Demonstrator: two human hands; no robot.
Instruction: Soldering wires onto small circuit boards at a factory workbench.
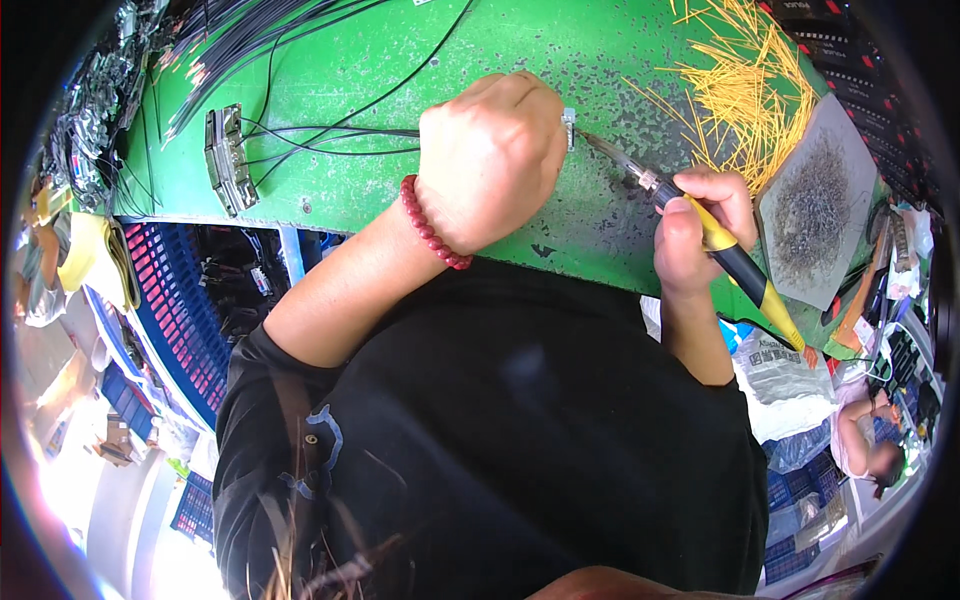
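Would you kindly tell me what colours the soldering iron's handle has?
The soldering iron's handle is yellow and black; it shows best in the head view.

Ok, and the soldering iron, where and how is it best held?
Probably by its thick black-and-yellow handle, coming from the picture's lower right, where the right hand grips it: the slender metal tip points away, up-left, and may be hot.

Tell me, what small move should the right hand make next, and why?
Perhaps settle the tip of the soldering iron gently on the small metal piece: the right hand points it there, contact is unclear, and the left hand sits right beside the piece.
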